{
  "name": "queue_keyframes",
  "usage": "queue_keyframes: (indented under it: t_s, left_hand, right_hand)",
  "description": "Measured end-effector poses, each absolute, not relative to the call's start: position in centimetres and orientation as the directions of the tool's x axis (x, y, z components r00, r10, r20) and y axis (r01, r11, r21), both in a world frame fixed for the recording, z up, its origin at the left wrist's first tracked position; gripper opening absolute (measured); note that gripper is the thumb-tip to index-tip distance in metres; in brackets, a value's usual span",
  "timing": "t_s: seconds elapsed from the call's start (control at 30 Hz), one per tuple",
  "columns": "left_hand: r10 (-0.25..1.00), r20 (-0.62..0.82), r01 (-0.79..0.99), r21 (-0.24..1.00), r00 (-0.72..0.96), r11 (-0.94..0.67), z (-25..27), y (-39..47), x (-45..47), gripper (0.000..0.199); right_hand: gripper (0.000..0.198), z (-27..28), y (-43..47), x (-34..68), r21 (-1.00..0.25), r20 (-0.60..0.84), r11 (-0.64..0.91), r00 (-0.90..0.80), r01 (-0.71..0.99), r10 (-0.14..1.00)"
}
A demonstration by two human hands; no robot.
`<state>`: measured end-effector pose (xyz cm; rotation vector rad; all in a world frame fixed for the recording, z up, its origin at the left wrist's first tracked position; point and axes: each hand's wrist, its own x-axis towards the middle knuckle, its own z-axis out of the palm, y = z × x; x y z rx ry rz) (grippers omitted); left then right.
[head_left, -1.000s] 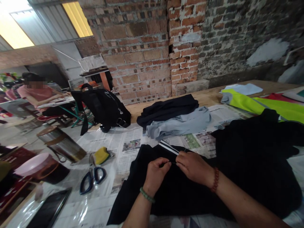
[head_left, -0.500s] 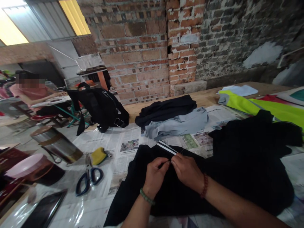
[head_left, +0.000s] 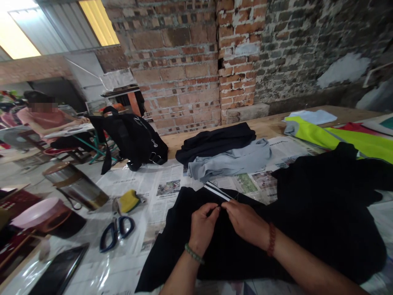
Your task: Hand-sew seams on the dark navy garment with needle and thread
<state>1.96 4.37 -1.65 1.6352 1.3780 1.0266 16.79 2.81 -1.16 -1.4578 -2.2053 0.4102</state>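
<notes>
A black garment (head_left: 233, 254) lies spread over the newspaper in front of me. My left hand (head_left: 202, 225) is closed, its thumb and forefinger pinching a bit of the black cloth. Close beside it, my right hand (head_left: 247, 221) is closed too, fingertips pressed together at the same spot; whatever lies between them is hidden or too small to tell. A black-and-white striped band (head_left: 216, 191) on the garment runs up to the right hand's knuckles. A fine thread seems to show near that hand.
Left of the garment are scissors (head_left: 115, 231), a yellow sponge-like piece (head_left: 129, 200), a phone (head_left: 58, 272), a steel flask (head_left: 76, 186) and a pink-lidded container (head_left: 52, 217). Behind lie a black backpack (head_left: 132, 137), grey cloth (head_left: 230, 159), dark cloth (head_left: 215, 141) and a yellow vest (head_left: 346, 141). A person (head_left: 52, 119) sits far left.
My right hand has drawn slightly away from the left, to the right, leaving a small gap between the fingertips. The whole view has shifted a little.
</notes>
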Motion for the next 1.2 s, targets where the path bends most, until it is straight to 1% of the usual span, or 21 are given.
queue_keyframes:
  t_s: [0.13,0.2,0.33,0.43,0.5,0.57,0.7,0.77,0.9,1.2]
  left_hand:
    - [0.992,0.091,0.384,0.916,0.088,-0.119,-1.62,4.35,2.02,0.017]
    - [0.989,0.119,0.381,0.913,0.089,-0.144,-1.71,4.36,2.07,0.016]
    - [0.982,0.17,0.404,0.895,0.083,-0.189,-1.98,4.42,2.12,0.015]
    - [0.979,0.189,0.417,0.885,0.083,-0.206,-2.09,4.46,2.08,0.014]
    - [0.976,0.199,0.421,0.881,0.083,-0.215,-2.11,4.47,2.03,0.014]
    - [0.976,0.202,0.421,0.881,0.077,-0.216,-2.09,4.47,1.98,0.013]
    - [0.982,0.179,0.417,0.89,0.058,-0.187,-1.95,4.46,1.93,0.014]
    - [0.984,0.17,0.417,0.892,0.054,-0.177,-1.82,4.44,1.97,0.014]
    - [0.982,0.181,0.424,0.886,0.049,-0.185,-1.62,4.38,2.06,0.014]
    - [0.939,0.324,0.494,0.801,0.116,-0.337,-2.1,4.43,1.74,0.014]
  right_hand:
    - [0.024,-1.18,2.94,17.0,-0.496,0.148,0.358,-0.329,0.791,0.933]
    - [0.023,-1.0,3.05,17.0,-0.455,0.107,0.327,-0.314,0.828,0.944]
    - [0.021,-0.49,3.04,16.74,-0.326,0.066,0.29,-0.284,0.9,0.957]
    - [0.021,-0.31,2.91,16.54,-0.298,0.056,0.276,-0.272,0.914,0.961]
    - [0.02,-0.36,2.85,16.53,-0.321,0.05,0.264,-0.262,0.91,0.964]
    - [0.018,-0.5,2.84,16.65,-0.371,0.05,0.267,-0.268,0.889,0.962]
    - [0.014,-0.82,2.96,17.12,-0.479,0.068,0.317,-0.325,0.819,0.943]
    - [0.015,-0.89,3.06,17.31,-0.491,0.083,0.336,-0.341,0.803,0.936]
    - [0.018,-0.94,3.17,17.4,-0.474,0.129,0.368,-0.35,0.8,0.928]
    - [0.017,-1.14,2.87,16.73,-0.632,0.175,0.312,-0.262,0.709,0.949]
